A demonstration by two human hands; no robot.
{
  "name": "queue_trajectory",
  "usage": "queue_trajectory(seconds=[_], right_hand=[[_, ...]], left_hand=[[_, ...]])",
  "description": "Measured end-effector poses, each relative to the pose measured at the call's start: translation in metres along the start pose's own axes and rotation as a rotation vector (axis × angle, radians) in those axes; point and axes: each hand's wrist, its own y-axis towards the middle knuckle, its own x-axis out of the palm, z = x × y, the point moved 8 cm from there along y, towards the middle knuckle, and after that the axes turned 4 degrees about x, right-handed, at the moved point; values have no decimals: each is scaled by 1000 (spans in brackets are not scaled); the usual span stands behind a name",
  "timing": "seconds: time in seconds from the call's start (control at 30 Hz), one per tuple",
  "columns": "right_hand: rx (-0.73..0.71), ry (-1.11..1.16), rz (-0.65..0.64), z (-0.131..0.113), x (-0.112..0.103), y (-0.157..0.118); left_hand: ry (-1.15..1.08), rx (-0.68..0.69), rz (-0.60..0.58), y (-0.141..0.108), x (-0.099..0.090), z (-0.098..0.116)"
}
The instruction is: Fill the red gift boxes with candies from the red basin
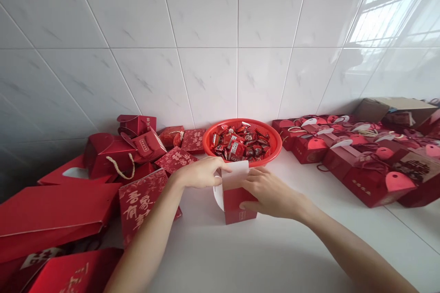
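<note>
A small red gift box (233, 208) stands upright on the white surface in front of me, its top open and its white inner side showing. My left hand (199, 173) is at its upper left, thumb and index finger closed on the edge by a flap. My right hand (270, 193) wraps round the right side, thumb on the front and fingers at the top rim. Just behind the box sits a red plastic basket (208, 141) with many red-wrapped sweets (237, 146). The inside of the box is mostly hidden.
Red boxes and cartons lie piled on the left, among them a box with a rope handle (108, 153) and a flat printed box (140, 201). Rows of closed red gift boxes (357, 178) stand on the right. A tiled wall (206, 78) rises behind.
</note>
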Motion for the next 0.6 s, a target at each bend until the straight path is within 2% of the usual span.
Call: queue_trajectory(seconds=[0.1,0.23,0.33,0.4,0.47,0.6], right_hand=[[-59,-9,5,-2,-6,-4],[-245,-45,40,-25,-18,-15],[-348,42,-37,-38,-16,-21],[-340,123,-92,-37,-14,-20],[-272,147,-115,-30,-9,-17],[-153,45,-119,-20,6,-14]], left_hand=[[-68,-54,-38,-2,1,-8],[-59,-155,-35,-4,0,-14],[11,-205,-22,-5,-1,-12],[45,-222,-29,-6,0,-9],[57,-221,-54,-8,2,-7],[22,-194,-112,-9,5,-12]])
